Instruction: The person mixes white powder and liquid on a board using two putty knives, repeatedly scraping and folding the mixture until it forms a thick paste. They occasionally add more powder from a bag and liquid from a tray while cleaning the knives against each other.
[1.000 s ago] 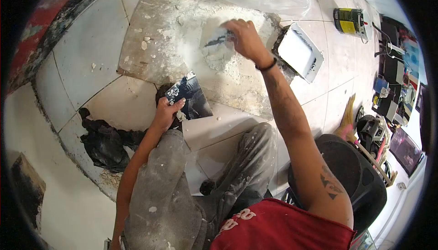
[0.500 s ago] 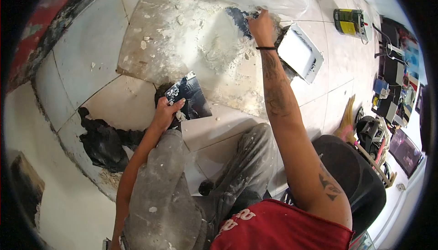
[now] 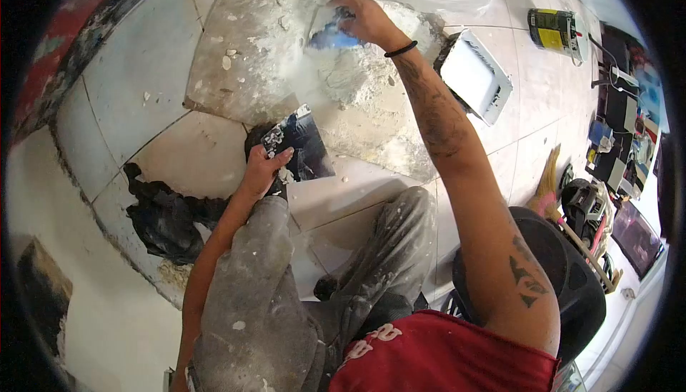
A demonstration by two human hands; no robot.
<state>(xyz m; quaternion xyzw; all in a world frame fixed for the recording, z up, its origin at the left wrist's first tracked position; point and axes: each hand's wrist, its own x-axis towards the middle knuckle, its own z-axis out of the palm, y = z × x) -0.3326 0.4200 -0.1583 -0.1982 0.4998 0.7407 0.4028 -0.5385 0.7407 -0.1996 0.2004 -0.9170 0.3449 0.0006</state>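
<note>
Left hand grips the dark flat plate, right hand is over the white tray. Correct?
Not quite. The head view shows the right hand over the powder-covered board, not over the white tray. The left hand does grip the dark flat plate.

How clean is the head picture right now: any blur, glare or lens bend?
Head view: fisheye bends the floor tiles and blackens the corners; the blue blade in the right hand looks smeared, its edges indistinct; the left hand looks sharper.
</note>
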